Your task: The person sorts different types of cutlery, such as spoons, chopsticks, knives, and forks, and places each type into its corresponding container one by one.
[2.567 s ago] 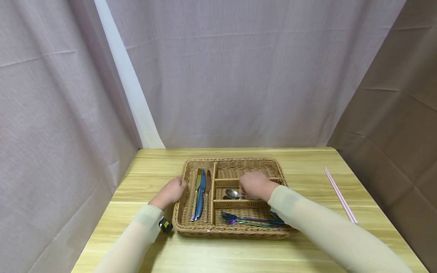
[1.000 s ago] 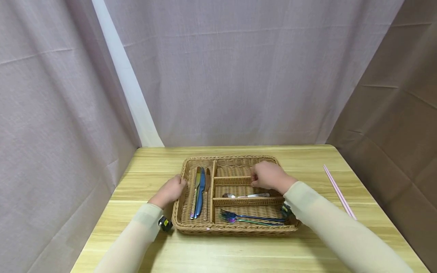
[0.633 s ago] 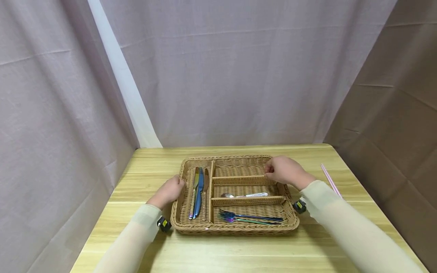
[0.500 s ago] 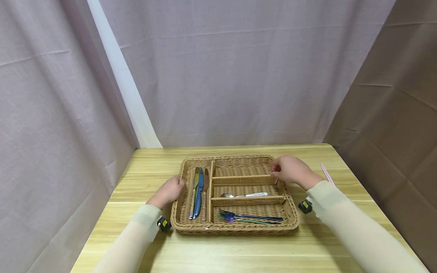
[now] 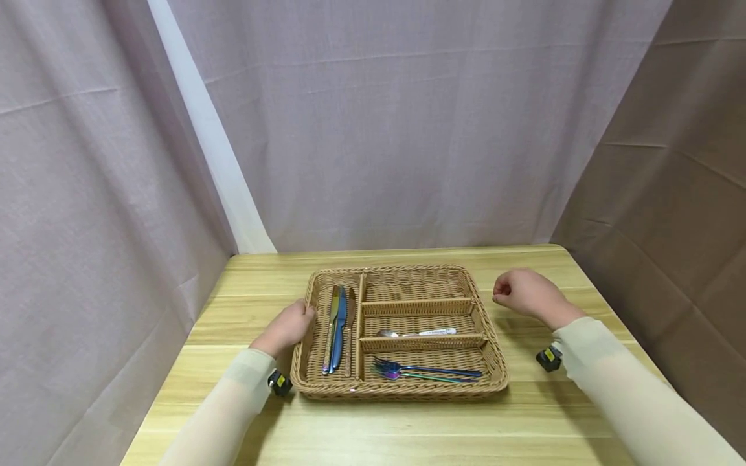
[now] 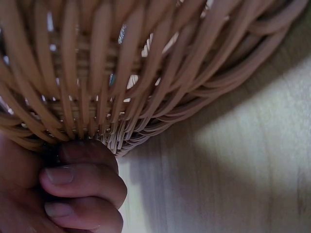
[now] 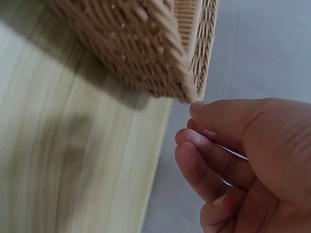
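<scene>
A wicker cutlery tray point(image 5: 402, 391) with several compartments stands on the wooden table. My left hand point(image 5: 288, 329) grips its left rim; in the left wrist view the fingers curl under the wicker point(image 6: 107, 73). My right hand point(image 5: 533, 298) hovers to the right of the tray, fingers loosely bent, nothing between them in the right wrist view. The left compartment holds a gold knife point(image 5: 333, 317), a blue knife point(image 5: 340, 336) and a copper-coloured knife point(image 5: 350, 333). A white-handled spoon point(image 5: 437, 332) lies in the middle compartment, with dark blue and iridescent forks point(image 5: 431, 370) in the front one.
The pale wooden table point(image 5: 379, 430) ends at grey cloth point(image 5: 408, 162) behind and brown cloth point(image 5: 688, 213) on the right. A small black wrist device point(image 5: 549, 358) hangs under each sleeve.
My right hand has lifted out of the middle compartment and moved right, past the tray's edge. The spoons there now lie along the front divider. Pink chopsticks on the right became hidden behind my right arm.
</scene>
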`<state>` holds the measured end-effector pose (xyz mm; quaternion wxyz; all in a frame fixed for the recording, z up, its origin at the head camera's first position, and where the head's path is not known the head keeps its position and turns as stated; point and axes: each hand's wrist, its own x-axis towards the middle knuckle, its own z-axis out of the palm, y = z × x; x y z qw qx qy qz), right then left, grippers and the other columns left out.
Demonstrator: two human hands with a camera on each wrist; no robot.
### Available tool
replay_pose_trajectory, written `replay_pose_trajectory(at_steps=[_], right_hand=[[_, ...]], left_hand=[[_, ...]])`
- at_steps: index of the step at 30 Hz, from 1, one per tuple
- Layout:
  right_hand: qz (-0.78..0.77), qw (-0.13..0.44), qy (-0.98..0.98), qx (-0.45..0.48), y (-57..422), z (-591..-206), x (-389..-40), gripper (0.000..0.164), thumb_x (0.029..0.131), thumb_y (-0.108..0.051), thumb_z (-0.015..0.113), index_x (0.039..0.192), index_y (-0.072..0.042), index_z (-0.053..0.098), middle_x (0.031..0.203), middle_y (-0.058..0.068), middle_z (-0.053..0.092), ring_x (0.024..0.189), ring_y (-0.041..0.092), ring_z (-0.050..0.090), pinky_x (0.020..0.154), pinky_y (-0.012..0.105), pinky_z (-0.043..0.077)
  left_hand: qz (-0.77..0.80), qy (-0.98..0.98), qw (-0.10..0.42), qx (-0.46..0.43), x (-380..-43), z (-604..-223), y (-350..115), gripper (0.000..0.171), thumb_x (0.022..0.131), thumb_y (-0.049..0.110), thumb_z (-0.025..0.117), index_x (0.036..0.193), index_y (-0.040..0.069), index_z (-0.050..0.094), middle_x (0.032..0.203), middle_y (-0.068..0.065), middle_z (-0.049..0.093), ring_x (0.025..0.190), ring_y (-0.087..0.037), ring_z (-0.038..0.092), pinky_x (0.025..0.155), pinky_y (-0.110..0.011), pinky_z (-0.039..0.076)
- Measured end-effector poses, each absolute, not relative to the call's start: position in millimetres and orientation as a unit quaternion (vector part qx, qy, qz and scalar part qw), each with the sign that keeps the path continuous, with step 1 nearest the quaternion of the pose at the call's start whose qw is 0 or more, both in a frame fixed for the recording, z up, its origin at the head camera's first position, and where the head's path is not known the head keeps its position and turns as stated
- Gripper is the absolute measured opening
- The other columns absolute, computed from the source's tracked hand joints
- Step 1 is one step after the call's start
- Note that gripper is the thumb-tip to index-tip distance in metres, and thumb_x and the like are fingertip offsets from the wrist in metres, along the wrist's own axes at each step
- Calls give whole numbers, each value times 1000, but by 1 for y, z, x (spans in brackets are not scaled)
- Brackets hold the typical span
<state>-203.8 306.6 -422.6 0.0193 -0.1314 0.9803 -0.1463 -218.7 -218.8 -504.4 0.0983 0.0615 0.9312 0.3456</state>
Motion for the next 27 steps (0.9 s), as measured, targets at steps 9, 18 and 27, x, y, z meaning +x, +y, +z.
replay_pose_trajectory(at_steps=[9, 18, 27], right_hand=[[-128, 21, 985, -115, 341, -428, -196, 13, 97, -17, 78, 85, -15, 74, 78, -5, 67, 70, 16, 57, 66, 44, 50], [-115, 27, 990, -80, 376, -429, -184, 17, 100, -15, 72, 83, -15, 72, 77, -4, 64, 69, 17, 54, 64, 40, 47], [-125, 84, 988, -22, 419, -434, -171, 20, 104, -19, 65, 88, -12, 73, 80, 2, 65, 71, 23, 55, 60, 42, 46]], left_hand=[[355, 927, 107, 60, -219, -505, -220, 55, 117, 31, 39, 150, -12, 49, 140, -31, 63, 135, -46, 60, 117, -62, 45], [358, 925, 109, 60, -219, -504, -220, 55, 117, 30, 38, 151, -12, 48, 137, -29, 64, 130, -42, 62, 116, -62, 46], [350, 930, 101, 59, -220, -509, -221, 51, 116, 31, 40, 143, -10, 53, 124, -23, 66, 116, -36, 63, 113, -60, 49]])
